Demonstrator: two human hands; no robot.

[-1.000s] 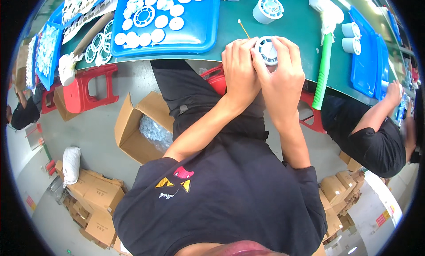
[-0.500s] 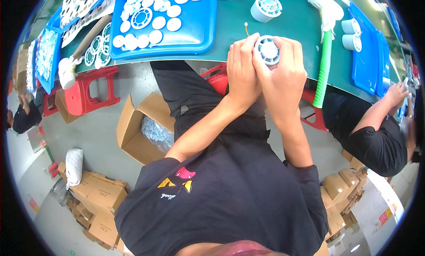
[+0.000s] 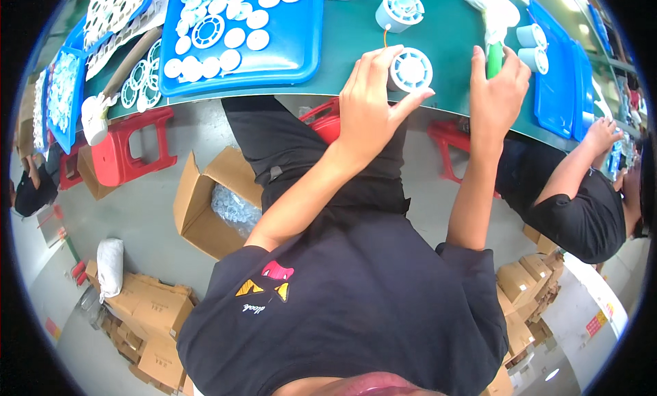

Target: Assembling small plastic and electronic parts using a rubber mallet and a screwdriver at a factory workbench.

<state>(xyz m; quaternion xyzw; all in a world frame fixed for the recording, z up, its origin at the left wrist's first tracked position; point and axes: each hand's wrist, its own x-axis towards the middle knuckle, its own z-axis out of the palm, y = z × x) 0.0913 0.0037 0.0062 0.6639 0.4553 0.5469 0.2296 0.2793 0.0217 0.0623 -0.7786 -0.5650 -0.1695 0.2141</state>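
A short round housing (image 3: 412,70) with a white spoked cap stands near the table's front edge, cap facing up, with an orange wire behind it. My left hand (image 3: 369,105) curves around its left side, the thumb along its near edge. To the right, my right hand (image 3: 498,98) closes over the green handle of a mallet (image 3: 494,59); its head is wrapped in white, and the lower handle is hidden by the hand. Behind the housing is another white spoked housing (image 3: 400,11) with a wire.
A blue tray (image 3: 301,60) at left holds several white discs and a spoked ring. Several spoked rings (image 3: 140,81) lie beside it, near another white-wrapped tool (image 3: 96,119). Two white cylinders (image 3: 532,47) stand by blue trays (image 3: 553,88) at right, where another person works.
The right hand has left the housing and moved right onto the mallet handle. The left hand stays at the housing, whose white spoked cap now shows fully.
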